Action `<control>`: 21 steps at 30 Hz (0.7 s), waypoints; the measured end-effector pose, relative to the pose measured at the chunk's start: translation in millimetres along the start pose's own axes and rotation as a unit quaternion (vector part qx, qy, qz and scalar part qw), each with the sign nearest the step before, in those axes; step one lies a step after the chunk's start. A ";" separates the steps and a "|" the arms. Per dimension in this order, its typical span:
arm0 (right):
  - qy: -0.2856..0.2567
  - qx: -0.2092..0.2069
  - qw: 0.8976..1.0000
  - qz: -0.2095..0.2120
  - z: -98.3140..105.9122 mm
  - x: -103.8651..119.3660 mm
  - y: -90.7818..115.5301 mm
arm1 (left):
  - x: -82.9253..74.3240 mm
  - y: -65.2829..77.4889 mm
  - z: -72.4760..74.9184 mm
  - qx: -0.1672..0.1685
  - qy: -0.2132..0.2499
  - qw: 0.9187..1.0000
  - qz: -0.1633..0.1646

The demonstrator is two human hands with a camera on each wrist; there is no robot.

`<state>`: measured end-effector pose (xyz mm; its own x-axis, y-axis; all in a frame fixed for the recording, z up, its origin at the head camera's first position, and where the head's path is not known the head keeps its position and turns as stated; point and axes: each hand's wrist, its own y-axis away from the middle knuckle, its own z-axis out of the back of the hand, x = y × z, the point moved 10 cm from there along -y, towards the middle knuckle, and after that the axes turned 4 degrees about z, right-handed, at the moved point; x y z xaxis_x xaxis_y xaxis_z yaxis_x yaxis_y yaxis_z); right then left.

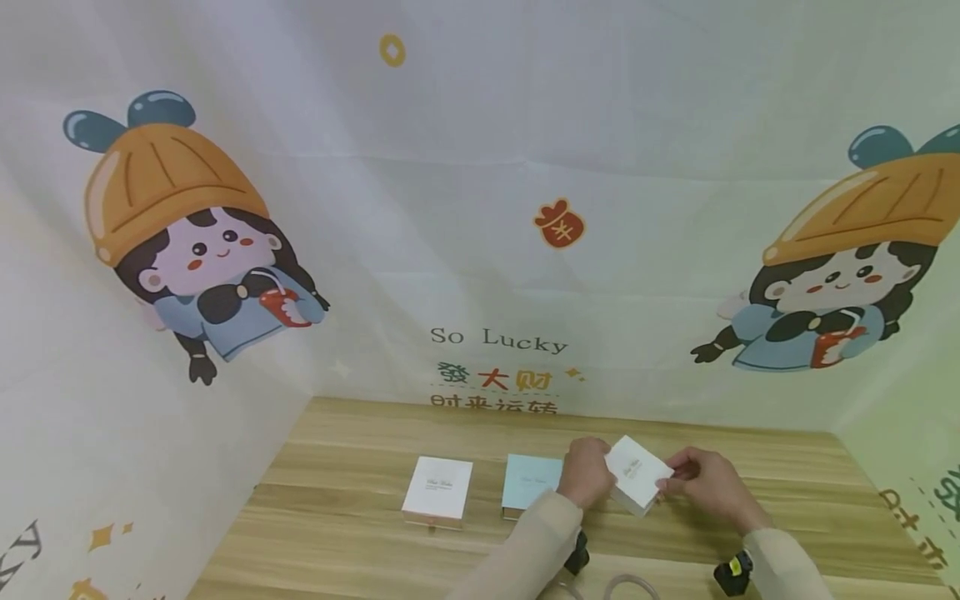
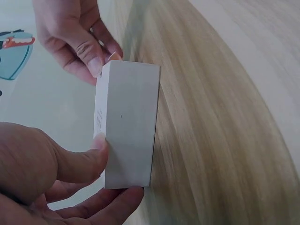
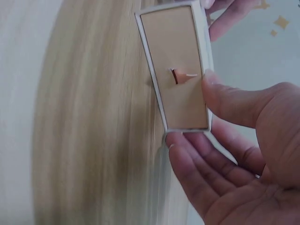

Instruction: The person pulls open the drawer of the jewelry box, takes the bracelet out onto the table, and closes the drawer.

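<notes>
A small white drawer box with gold lettering is held between both hands above the wooden table. My left hand grips its left end, with the thumb on the lettered face and fingers under the end. The right hand holds the opposite end, its thumb on the lettered face's edge and fingertips curled beneath. In the right wrist view the box's tan drawer front sits within the white sleeve. From it sticks a small orange-pink ribbon tab.
A light blue box lies beside the left forearm, partly covered by it. Farther left on the table lies another white box with a tab at its front. A clear loop shows at the near edge. Printed cloth hangs behind.
</notes>
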<state>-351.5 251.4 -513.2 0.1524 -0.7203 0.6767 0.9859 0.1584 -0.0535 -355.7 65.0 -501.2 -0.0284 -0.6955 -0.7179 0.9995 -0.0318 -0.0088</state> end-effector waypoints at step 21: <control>0.003 -0.080 0.995 -0.053 -4.2 15.4 42.4 | 11.8 -12.2 -9.5 -0.002 0.080 0.994 0.078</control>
<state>-307.0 244.1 -508.1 0.0474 -0.7317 0.6799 0.9947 -0.0272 -0.0987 -368.1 64.0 -516.2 0.1304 -0.5678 -0.8127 0.9914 0.0714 0.1092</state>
